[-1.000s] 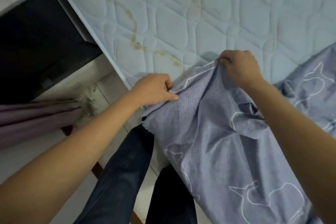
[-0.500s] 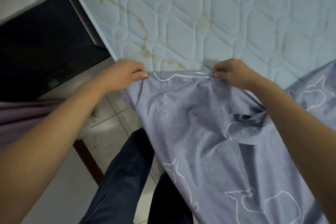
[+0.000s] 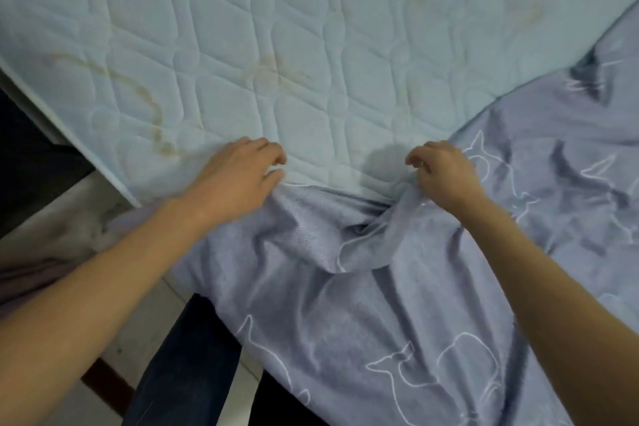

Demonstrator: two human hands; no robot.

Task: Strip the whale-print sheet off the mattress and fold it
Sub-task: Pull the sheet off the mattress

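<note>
A pale blue quilted mattress (image 3: 311,45) (marked with yellowish stains) is seen filling the upper part of the view, most of it bared. The whale-print sheet (image 3: 397,304) is found pulled down to the near edge and right side of the mattress, where it lies rumpled, with part of it draped off the edge over the person's dark jeans (image 3: 183,373). Both bare forearms are stretched forward over the sheet. The left hand (image 3: 238,173) is held over the mattress just beside the sheet's edge, its fingers loosely curled and nothing grasped. The right hand (image 3: 444,173) is set at a raised ridge of the sheet, fingers curled; whether the cloth is gripped underneath cannot be told.
</note>
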